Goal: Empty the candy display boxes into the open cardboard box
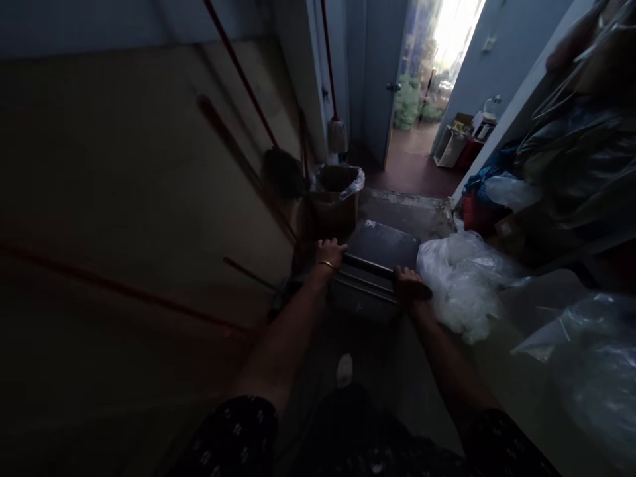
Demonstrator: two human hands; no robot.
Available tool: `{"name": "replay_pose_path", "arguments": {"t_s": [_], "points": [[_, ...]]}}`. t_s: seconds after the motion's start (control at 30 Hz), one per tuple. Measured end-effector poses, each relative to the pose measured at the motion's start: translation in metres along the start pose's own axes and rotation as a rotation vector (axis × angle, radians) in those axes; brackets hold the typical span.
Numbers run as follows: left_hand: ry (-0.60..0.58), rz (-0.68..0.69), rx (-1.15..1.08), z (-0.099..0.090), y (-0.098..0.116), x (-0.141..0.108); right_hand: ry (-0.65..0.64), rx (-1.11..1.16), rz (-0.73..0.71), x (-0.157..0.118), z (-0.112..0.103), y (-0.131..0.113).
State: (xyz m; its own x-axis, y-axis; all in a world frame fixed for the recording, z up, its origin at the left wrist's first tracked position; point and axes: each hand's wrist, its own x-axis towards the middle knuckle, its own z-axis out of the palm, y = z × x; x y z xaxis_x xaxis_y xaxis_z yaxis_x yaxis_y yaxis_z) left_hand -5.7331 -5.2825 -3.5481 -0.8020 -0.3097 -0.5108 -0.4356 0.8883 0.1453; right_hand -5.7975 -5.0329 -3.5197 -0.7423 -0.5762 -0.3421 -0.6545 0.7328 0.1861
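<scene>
A dark metal handle bar [370,266] runs across the middle of the view, with a flat dark platform or box top [387,246] just beyond it. My left hand [330,254], with a gold bangle at the wrist, is closed round the bar's left end. At the right end of the same bar, my right hand [410,285] is closed too, its fingers curled over the top. Below the bar, a thinner rail [368,288] shows between my forearms; the rest is lost in shadow.
A lined bin [338,199] stands ahead on the left, near a mop [338,136] and red poles against the wall. Clear plastic bags [464,281] bulge close on the right. An open door [380,86] and a low threshold lie ahead.
</scene>
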Motion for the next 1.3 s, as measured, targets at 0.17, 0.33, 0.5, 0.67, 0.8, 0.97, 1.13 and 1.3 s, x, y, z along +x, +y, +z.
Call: {"name": "replay_pose_path", "arguments": {"t_s": [0.17,0.33,0.5,0.67,0.8,0.97,1.13,1.3], "points": [[-0.008,0.112,-0.01,-0.022,0.019,0.105,0.047,-0.054,0.121,0.102,0.01,0.042],[0.015,0.155,-0.003,-0.035,0.038,0.216,0.096,-0.066,0.165,0.207,0.031,0.086],[0.034,0.123,0.019,-0.053,0.048,0.337,0.173,-0.062,0.144,0.321,0.054,0.124],[0.031,0.093,0.045,-0.077,0.066,0.447,0.211,-0.033,0.087,0.429,0.069,0.167],[0.052,0.093,0.028,-0.09,0.095,0.53,0.202,-0.03,0.105,0.511,0.08,0.216],[0.092,0.133,-0.019,-0.104,0.138,0.634,0.151,-0.044,0.155,0.613,0.093,0.289],[0.15,0.2,-0.094,-0.118,0.175,0.738,0.107,-0.044,0.207,0.713,0.093,0.351],[0.104,0.273,-0.122,-0.138,0.19,0.838,0.058,-0.009,0.243,0.806,0.087,0.385]]}}
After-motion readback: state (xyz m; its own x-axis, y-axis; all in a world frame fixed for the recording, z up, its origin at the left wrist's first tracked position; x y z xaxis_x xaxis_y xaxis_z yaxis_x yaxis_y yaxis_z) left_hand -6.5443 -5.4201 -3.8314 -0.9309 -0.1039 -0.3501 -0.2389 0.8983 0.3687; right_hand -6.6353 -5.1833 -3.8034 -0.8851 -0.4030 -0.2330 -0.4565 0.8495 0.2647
